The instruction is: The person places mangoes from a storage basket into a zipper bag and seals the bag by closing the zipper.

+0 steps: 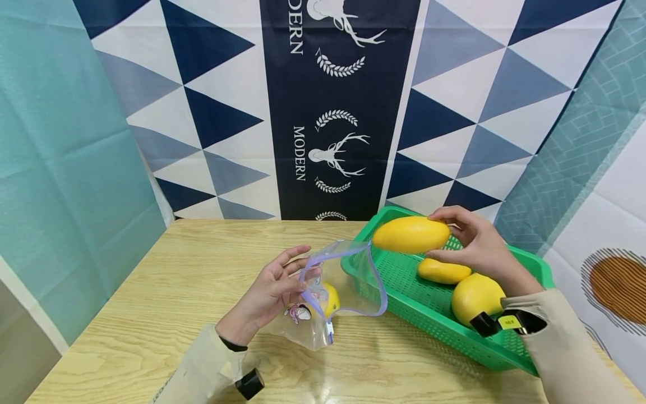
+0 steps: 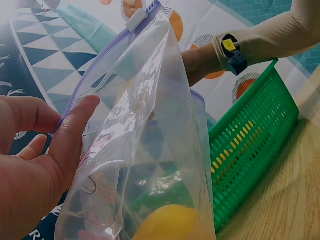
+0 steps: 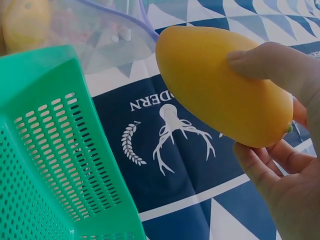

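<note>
My right hand (image 1: 476,241) grips a yellow mango (image 1: 411,234) by one end, above the green basket's far left corner; the right wrist view shows the thumb across the mango (image 3: 220,85). With thumb and fingers my left hand (image 1: 272,289) pinches the rim of a clear zip bag (image 1: 353,280) with a purple edge and a white slider. The bag's mouth gapes toward the mango, whose free end is close to the rim. Inside the bag lies a yellow fruit (image 1: 330,300), seen through the plastic in the left wrist view too (image 2: 170,222).
A green perforated basket (image 1: 429,320) stands on the wooden table (image 1: 202,269) at the right. In it lie a smaller yellow mango (image 1: 443,271) and a rounder yellow fruit (image 1: 476,297), partly behind my right wrist. Patterned cloth (image 1: 222,112) hangs behind the table.
</note>
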Motion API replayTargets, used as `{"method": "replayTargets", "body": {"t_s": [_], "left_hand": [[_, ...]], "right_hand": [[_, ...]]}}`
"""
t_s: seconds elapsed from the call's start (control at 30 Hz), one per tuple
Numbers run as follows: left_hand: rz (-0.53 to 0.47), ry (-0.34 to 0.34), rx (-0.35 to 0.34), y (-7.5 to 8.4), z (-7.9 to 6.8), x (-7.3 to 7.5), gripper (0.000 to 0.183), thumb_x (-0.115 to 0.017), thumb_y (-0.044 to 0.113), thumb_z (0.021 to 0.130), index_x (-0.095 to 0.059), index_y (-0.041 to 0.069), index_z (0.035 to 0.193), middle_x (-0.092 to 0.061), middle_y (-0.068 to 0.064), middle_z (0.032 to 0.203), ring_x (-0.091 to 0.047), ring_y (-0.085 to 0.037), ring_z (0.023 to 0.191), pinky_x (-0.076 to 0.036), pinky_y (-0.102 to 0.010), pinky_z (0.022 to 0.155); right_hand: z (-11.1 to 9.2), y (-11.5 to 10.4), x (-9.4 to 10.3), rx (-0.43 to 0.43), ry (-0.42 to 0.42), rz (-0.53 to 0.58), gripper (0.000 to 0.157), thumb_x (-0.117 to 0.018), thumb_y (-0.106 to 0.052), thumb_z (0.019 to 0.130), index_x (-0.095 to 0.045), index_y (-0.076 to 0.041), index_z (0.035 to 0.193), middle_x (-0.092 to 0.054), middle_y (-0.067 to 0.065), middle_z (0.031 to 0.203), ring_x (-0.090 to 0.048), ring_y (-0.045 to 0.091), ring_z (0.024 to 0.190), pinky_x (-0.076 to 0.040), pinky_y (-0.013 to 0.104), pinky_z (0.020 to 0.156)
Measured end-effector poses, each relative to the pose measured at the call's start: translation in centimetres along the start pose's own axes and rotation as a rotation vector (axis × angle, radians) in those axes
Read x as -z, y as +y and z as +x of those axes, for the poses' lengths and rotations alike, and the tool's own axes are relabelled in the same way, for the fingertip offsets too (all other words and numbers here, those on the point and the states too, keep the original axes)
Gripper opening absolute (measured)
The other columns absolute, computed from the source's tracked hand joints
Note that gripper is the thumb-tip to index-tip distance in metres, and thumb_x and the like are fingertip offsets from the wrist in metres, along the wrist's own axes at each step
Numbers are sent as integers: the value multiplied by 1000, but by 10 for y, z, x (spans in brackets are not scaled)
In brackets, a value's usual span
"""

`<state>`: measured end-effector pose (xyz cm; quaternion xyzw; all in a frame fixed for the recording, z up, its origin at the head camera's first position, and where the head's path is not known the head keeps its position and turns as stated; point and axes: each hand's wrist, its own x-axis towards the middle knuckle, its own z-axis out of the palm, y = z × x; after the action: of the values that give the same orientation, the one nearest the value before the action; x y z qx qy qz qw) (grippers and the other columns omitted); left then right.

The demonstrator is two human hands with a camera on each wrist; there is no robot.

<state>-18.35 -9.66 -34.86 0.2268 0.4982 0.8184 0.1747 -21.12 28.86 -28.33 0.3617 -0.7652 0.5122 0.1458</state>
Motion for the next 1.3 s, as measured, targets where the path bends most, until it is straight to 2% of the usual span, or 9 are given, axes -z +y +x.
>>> {"method": "replayTargets", "body": {"t_s": [0.3,0.47,0.87,1.07,1.3], "left_hand": [[0,-4,-4,-1,0,1,66,-50,-15,87,-30,0,148,-53,-9,126,-64,-13,108,-58,-23,74],[3,-4,-8,-1,1,1,65,-50,-14,88,-31,0,148,-54,-9,126,-64,-13,108,-58,-23,74],[0,-1,-2,-2,0,2,65,-51,-14,88,-32,1,148,-53,-9,126,-64,-13,108,-58,-22,73],[-6,-6,-5,-2,1,2,66,-51,-14,88,-30,-1,149,-53,-9,126,-64,-13,108,-58,-22,73],[-6,-7,-4,-2,1,2,65,-51,-14,88,-31,0,149,-53,-8,126,-64,-13,108,-58,-22,73]], "right_hand": [[0,-8,-9,106,-61,67,59,-74,27,67,-59,7,119,-56,10,118,-55,16,106,-48,19,97],[1,-12,-16,142,-109,58,58,-75,26,67,-58,8,119,-55,12,119,-52,17,108,-48,19,96],[-1,-15,-27,148,-132,58,59,-76,26,65,-56,10,118,-56,10,121,-51,18,113,-49,20,95],[-1,-16,-31,137,-153,29,60,-76,24,67,-57,6,121,-55,12,122,-52,17,113,-49,20,95],[-3,-14,-37,134,-177,41,61,-77,25,66,-57,8,121,-53,13,125,-49,17,119,-52,21,91]]}}
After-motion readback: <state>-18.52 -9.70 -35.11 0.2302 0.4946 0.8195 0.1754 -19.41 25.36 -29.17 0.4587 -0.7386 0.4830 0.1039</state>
